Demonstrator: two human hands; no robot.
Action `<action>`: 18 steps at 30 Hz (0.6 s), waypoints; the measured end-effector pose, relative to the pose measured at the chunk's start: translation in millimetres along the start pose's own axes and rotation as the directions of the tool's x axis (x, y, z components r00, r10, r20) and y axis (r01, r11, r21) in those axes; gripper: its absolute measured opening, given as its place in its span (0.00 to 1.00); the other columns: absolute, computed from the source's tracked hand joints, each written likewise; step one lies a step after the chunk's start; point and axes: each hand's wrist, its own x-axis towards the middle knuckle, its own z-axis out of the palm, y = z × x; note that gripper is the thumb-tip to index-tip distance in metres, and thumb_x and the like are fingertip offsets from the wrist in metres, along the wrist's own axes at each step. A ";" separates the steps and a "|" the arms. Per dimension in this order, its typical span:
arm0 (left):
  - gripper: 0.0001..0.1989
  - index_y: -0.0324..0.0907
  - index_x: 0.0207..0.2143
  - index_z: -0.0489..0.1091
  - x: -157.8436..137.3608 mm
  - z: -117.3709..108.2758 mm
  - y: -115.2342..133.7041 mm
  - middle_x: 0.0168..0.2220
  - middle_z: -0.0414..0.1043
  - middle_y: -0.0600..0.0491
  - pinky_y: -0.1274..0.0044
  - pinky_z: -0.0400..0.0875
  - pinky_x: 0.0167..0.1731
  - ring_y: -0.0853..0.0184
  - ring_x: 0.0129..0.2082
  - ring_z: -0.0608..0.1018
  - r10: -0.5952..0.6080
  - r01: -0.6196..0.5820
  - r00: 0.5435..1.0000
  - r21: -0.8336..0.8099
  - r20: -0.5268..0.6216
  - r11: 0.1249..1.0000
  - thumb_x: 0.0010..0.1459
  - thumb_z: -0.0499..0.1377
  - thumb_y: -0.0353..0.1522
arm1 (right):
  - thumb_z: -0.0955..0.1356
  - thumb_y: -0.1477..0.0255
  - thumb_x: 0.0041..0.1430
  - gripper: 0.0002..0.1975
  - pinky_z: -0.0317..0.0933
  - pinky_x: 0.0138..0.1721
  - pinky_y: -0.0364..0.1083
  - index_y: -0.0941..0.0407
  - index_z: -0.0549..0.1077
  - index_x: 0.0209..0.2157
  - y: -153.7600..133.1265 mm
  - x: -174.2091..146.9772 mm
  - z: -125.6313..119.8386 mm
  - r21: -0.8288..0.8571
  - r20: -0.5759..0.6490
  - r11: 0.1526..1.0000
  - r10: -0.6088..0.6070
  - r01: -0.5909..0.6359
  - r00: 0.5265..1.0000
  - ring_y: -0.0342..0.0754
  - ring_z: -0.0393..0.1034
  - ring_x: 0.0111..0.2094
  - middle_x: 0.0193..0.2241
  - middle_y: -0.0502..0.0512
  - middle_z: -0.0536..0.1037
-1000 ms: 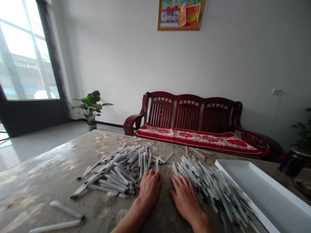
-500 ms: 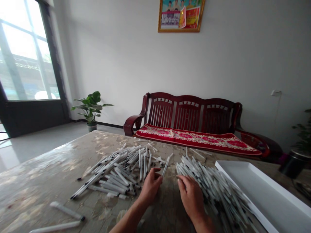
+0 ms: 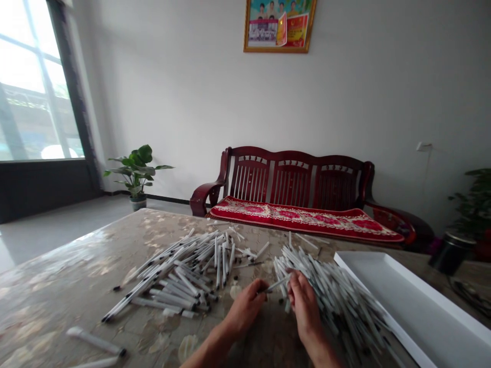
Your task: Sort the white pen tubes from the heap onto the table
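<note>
Between my two hands is one thin pen (image 3: 276,284), grey-white along its length. My left hand (image 3: 248,305) pinches its near left end, and the fingers of my right hand (image 3: 305,307) close round its other end. To the left lies a spread pile of white pens with black ends (image 3: 184,276). On the right, beside and beyond my right hand, is a denser heap of translucent pens (image 3: 333,291). Small white pieces (image 3: 248,253) lie just beyond my left hand, too small to name surely.
A shallow white box (image 3: 414,306) sits at the right of the patterned table (image 3: 88,281). Two loose pens (image 3: 95,341) lie at the near left. Beyond the table stands a dark red wooden bench (image 3: 291,176), with potted plants (image 3: 136,168) to the sides.
My right hand has turned inward and closed on the pen's end. My left hand has moved right and nearer, with the pen now pointing across between both hands. The view has shifted slightly.
</note>
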 end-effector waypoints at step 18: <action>0.24 0.38 0.30 0.73 -3.9 -10.8 3.9 0.14 0.52 0.65 0.80 0.42 0.16 0.78 0.13 0.48 -0.232 0.418 0.888 -0.486 0.397 0.767 0.48 0.62 0.51 | 0.61 0.49 0.57 0.20 0.54 0.18 0.42 0.52 0.68 0.31 2.2 9.3 -13.0 -0.089 -0.007 0.996 -0.019 0.018 1.000 0.43 0.59 0.17 0.17 0.44 0.65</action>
